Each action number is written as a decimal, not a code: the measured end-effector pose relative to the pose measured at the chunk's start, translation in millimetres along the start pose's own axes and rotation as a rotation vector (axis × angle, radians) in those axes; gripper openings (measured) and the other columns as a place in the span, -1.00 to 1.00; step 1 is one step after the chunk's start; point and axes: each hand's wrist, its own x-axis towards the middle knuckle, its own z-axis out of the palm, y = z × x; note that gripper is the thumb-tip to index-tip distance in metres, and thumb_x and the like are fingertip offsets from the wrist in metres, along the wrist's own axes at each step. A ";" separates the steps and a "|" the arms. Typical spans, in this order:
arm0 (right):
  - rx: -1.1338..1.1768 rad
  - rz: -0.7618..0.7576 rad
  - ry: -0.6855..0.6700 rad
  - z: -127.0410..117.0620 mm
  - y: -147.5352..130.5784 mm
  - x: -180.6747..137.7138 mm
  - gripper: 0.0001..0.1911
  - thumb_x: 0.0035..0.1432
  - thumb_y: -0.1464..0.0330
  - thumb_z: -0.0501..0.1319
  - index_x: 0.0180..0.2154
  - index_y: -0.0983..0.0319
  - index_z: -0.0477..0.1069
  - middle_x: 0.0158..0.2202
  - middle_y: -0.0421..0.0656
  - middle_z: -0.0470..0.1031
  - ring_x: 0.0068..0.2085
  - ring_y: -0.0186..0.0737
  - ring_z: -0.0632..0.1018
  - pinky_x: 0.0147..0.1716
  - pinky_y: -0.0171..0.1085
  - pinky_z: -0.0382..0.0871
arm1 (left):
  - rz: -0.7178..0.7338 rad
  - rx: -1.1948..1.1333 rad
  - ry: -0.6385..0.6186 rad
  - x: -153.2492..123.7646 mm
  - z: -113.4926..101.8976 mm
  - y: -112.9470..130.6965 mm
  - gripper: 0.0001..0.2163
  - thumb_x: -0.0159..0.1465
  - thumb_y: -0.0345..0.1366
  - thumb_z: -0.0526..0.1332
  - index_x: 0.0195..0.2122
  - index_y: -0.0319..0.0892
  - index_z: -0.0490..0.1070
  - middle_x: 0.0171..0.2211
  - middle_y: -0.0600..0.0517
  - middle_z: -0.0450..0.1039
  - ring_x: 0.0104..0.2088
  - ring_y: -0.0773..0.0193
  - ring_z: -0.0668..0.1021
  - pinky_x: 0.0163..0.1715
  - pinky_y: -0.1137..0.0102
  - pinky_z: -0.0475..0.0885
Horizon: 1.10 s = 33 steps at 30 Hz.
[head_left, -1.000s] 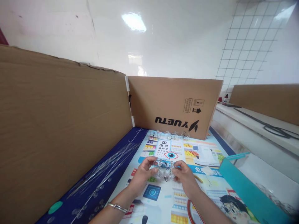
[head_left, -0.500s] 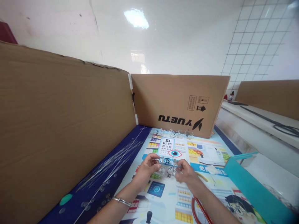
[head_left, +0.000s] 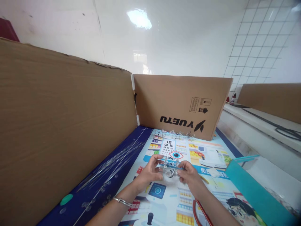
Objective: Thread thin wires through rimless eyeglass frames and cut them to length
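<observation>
Between my hands, just over the printed sheet, is a clear beaded wire piece with thin wire loops and dark bits at its middle. My left hand, a silver bangle on its wrist, holds the left side with fingers and thumb curved around it. On the other side, the thumb and fingertips of my right hand pinch the right edge. Red tool handles lie partly under my right forearm. The exact shape of the beaded piece is too fine to make out.
Cardboard panels stand left and behind. Straight wires and loose clear beads lie on blue cloth at left. More beaded pieces line the back. A teal box stands at right, near a white tissue.
The beaded piece has turned slightly between my hands, and its wire loops show more clearly. My left thumb has shifted lower. The view has moved a little.
</observation>
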 end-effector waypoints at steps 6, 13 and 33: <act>0.039 -0.002 0.008 -1.2 3.4 0.3 -0.71 -0.07 0.23 0.29 -0.30 0.16 0.29 -0.49 -0.31 0.33 -0.58 -0.43 0.31 -0.56 -0.39 0.14 | -0.010 0.176 0.018 0.1 -2.9 -12.5 -0.44 -0.10 -0.39 0.41 -0.09 -0.04 0.21 -0.08 -0.01 0.19 -0.11 0.18 0.35 -0.28 0.39 0.36; 0.056 0.012 0.016 -1.1 1.6 -0.5 -0.70 -0.09 0.24 0.31 -0.28 0.15 0.33 -0.48 -0.30 0.33 -0.58 -0.43 0.31 -0.58 -0.39 0.15 | 0.014 0.200 -0.002 2.3 -4.4 -5.3 -0.60 -0.06 -0.37 0.39 -0.22 -0.10 0.28 -0.09 -0.01 0.20 -0.20 0.25 0.37 -0.41 0.48 0.37; 0.145 0.063 -0.048 4.2 -13.9 -4.8 -0.73 -0.21 0.31 0.34 -0.40 0.21 0.34 -0.54 -0.30 0.31 -0.57 -0.40 0.35 -0.59 -0.37 0.29 | -0.038 0.129 -0.083 5.4 -25.5 5.6 -0.63 -0.09 -0.33 0.41 -0.31 -0.17 0.28 -0.37 0.07 0.29 -0.37 0.32 0.38 -0.45 0.50 0.28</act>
